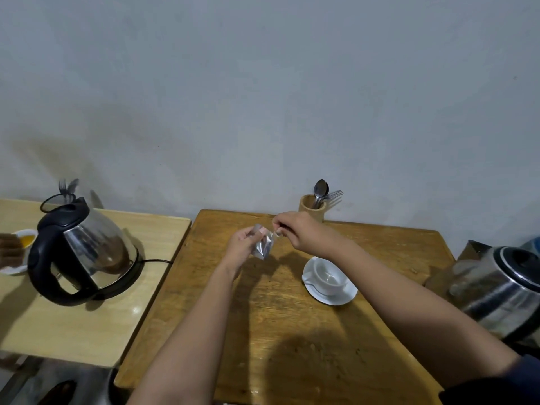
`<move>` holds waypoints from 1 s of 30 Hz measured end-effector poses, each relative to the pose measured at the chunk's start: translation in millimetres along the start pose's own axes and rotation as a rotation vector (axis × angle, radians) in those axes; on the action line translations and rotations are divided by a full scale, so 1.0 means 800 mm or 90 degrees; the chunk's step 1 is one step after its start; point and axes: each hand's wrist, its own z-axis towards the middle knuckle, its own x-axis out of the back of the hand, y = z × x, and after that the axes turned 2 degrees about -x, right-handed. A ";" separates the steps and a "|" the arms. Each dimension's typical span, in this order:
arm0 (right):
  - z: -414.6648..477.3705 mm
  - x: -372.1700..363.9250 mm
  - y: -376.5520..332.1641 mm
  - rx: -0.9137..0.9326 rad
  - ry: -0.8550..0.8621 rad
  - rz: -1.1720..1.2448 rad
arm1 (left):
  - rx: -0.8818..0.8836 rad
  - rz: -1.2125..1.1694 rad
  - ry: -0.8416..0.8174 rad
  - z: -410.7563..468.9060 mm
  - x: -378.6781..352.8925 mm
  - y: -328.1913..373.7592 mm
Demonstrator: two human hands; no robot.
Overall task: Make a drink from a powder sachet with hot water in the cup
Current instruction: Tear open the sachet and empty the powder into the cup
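My left hand (244,244) holds a small silver powder sachet (264,247) above the wooden table (292,331). My right hand (298,230) pinches the sachet's top right corner between thumb and fingers. A white cup (328,277) stands empty on a white saucer (344,296) to the right of the sachet, below my right forearm. A steel kettle with a black rim (502,290) sits at the table's right edge.
A wooden holder (312,211) with spoons and a fork stands at the back by the wall. On a lighter table to the left sits another steel kettle (84,249) on its base, with a cord. Another person's hand (10,252) and a small bowl (27,238) are at far left.
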 end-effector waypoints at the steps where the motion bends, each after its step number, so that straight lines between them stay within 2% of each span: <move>1: -0.001 0.001 0.000 0.002 -0.002 0.002 | 0.002 -0.006 0.012 0.001 0.003 -0.001; 9: -0.001 -0.005 -0.002 0.017 0.002 0.006 | -0.033 0.028 0.053 0.005 0.007 -0.003; 14: -0.001 -0.002 -0.004 0.015 0.042 0.052 | -0.018 0.018 0.167 0.007 0.017 -0.008; 20: -0.005 -0.011 0.008 -0.115 0.090 0.178 | -0.050 -0.024 0.175 -0.001 0.020 0.004; 26: -0.008 -0.080 0.027 -0.324 -0.025 0.273 | -0.063 0.002 0.195 -0.018 0.031 -0.006; 30: -0.013 -0.141 0.035 -0.389 -0.139 0.279 | -0.049 0.044 0.226 -0.034 0.050 -0.028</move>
